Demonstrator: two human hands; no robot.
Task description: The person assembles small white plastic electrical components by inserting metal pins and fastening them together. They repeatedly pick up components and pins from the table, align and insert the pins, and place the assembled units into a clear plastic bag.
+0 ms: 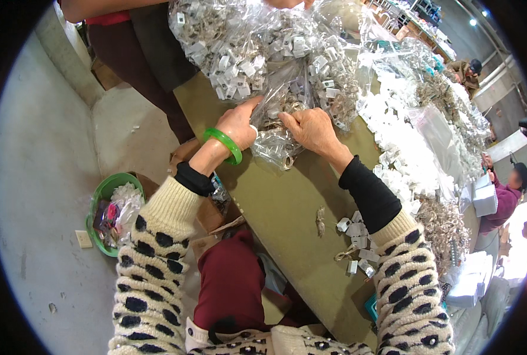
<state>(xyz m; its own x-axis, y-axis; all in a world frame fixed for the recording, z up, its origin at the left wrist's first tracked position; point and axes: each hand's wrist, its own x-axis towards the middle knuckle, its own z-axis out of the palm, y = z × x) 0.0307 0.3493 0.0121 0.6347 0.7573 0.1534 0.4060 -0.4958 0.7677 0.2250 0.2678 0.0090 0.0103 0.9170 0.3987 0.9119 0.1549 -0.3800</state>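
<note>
A clear plastic bag point(273, 149) with coiled, light-coloured cords in it lies on the olive-green table. My left hand point(238, 126), below a green bangle point(222, 145), grips its left edge, index finger stretched along the plastic. On the other side my right hand point(314, 131) is closed on the bag, thumb and bent fingers at its edge. Just beyond are more clear bags point(240, 68) packed with white block-shaped pieces and cords. Part of the bag's far end merges with them, so its outline is hard to tell there.
Loose white pieces point(358, 236) and a small cord bundle point(320, 222) lie on the table point(275, 236). A long white heap point(394, 127) runs along the right. A green basket point(90, 220) stands on the floor at left. Other people are at the far edge and right.
</note>
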